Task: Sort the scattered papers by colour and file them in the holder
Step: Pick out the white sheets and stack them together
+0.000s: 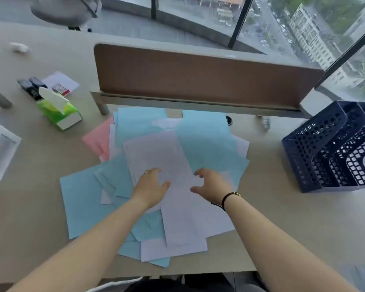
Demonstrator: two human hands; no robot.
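both hands, left hand (151, 186) and right hand (212, 186), hover loosely spread, holding nothing, over the white sheet (160, 159) between them; better slide it free flat, holder (316, 148) far right.

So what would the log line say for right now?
left hand open on white paper sheet | right hand open above | dark blue perforated plastic file holder empty

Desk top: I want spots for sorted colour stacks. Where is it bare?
Bare wood lies between the scattered blue, white and pink papers and the dark blue perforated plastic file holder, along the near right desk edge, and below the green tissue box on the left. The middle is crowded.
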